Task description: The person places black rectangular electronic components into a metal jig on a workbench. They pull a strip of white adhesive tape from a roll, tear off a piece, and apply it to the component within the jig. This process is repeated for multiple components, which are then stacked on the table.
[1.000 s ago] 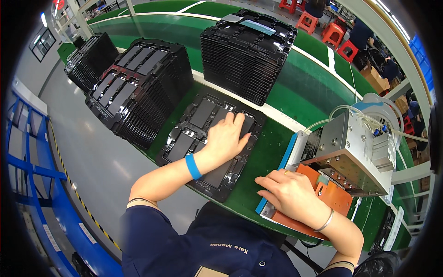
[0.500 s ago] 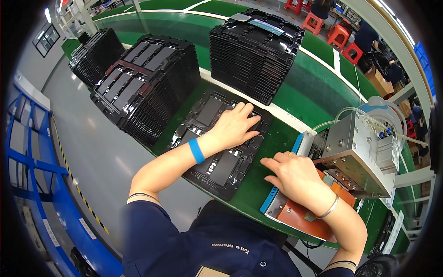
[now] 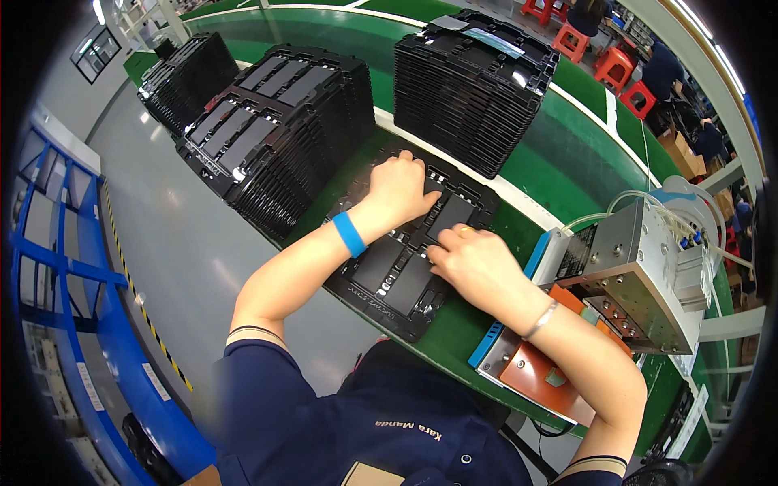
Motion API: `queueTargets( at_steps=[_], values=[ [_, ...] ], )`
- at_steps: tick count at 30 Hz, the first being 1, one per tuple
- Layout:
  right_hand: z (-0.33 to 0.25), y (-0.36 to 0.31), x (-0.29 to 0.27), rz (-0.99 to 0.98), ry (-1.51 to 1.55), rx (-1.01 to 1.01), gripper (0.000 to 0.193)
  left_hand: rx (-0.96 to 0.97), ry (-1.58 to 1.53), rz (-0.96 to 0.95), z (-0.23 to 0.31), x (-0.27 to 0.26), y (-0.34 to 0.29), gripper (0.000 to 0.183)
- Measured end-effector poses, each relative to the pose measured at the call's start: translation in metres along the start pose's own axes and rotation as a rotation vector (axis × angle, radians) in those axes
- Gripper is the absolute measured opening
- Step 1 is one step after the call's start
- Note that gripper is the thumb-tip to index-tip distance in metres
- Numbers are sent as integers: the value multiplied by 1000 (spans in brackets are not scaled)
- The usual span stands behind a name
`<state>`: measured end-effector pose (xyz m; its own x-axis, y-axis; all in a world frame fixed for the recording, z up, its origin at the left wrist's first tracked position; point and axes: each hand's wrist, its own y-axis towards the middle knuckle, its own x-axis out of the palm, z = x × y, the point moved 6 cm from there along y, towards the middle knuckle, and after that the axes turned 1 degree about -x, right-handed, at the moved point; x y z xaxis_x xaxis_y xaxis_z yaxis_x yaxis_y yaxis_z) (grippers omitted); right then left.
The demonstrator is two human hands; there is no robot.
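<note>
A black moulded tray (image 3: 381, 279) with several pockets of flat black panels lies on the green workbench (image 3: 559, 174) in front of me. My left hand (image 3: 401, 190), with a blue band on the wrist, rests palm down on the tray's far end, fingers slightly bent, gripping nothing. My right hand (image 3: 478, 263) reaches onto the tray from the right. Its thumb and fingertips pinch the near edge of one black panel (image 3: 450, 215) sitting in a pocket.
Tall stacks of black trays stand at the back left (image 3: 279, 121), the far left (image 3: 186, 73) and the back (image 3: 474, 81). A grey metal machine (image 3: 640, 271) with hoses stands over an orange fixture plate (image 3: 551, 373) on the right. A blue rack (image 3: 65, 283) lines the floor on the left.
My right hand left the orange fixture plate and moved left onto the tray. My left hand stayed on the tray's far end and its fingers curled a little.
</note>
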<state>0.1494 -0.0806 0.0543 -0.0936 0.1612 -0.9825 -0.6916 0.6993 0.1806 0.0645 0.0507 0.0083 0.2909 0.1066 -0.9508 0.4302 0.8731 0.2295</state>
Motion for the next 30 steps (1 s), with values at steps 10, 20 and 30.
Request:
queueTargets(
  at_steps=[10, 20, 30],
  values=[
    [-52, 51, 43, -74, -126, -309, 11, -169, -127, -314, -8, 14, 21, 57],
    [-76, 49, 45, -81, -362, -484, 18, -109, -390, -305, -32, 25, 17, 46],
    [-71, 50, 55, 118, -406, -539, 17, -92, -769, -454, -50, 38, 27, 48]
  ],
)
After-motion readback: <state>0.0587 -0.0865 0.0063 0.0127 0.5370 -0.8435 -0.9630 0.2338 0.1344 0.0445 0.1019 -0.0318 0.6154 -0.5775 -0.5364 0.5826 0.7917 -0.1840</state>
